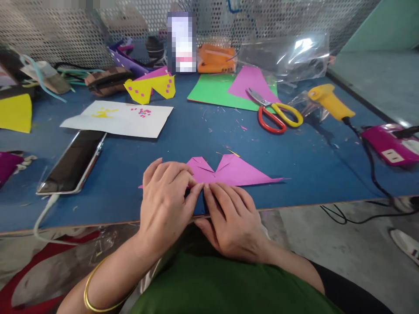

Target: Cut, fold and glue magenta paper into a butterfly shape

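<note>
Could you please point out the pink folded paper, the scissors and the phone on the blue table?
pink folded paper [242,172], head view, on its flat right wing.
scissors [276,114], head view, where the red and yellow handles meet.
phone [76,161], head view, on its dark screen.

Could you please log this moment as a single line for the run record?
left hand pressing folded pink paper piece | right hand pinching its near edge | red-and-yellow-handled scissors lying apart on blue table

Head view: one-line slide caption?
Both hands, left and right, press folded pink paper on the blue table.
</note>
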A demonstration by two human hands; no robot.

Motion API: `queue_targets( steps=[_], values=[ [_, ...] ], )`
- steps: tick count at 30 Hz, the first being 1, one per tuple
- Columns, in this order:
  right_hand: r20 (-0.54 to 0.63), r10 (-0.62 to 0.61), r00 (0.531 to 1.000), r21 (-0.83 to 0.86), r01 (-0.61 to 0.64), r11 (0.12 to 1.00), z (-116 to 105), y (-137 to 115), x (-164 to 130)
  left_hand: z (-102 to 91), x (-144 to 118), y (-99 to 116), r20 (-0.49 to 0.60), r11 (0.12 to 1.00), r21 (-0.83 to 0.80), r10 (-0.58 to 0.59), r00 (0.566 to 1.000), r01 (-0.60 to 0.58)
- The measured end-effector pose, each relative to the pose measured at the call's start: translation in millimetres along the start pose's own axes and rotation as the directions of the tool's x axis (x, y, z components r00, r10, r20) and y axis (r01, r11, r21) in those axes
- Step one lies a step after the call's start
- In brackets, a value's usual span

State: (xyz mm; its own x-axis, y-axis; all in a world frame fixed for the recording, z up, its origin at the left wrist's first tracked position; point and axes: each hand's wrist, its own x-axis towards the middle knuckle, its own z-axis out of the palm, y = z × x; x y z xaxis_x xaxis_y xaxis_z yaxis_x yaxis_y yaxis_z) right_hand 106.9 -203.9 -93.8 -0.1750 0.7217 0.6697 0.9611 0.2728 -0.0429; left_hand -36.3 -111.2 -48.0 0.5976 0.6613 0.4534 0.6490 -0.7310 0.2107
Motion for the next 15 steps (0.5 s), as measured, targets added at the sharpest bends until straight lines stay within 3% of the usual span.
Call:
queue_targets(
  steps=[15],
  values=[
    [0.013,-0.013,1.0,-0.017,0.013,1.0,5.2,5.2,-3.6,-10.3,-6.8,-21.4,-0.003,0.996,-0.062,-0.066,0.998,0.065]
  ],
)
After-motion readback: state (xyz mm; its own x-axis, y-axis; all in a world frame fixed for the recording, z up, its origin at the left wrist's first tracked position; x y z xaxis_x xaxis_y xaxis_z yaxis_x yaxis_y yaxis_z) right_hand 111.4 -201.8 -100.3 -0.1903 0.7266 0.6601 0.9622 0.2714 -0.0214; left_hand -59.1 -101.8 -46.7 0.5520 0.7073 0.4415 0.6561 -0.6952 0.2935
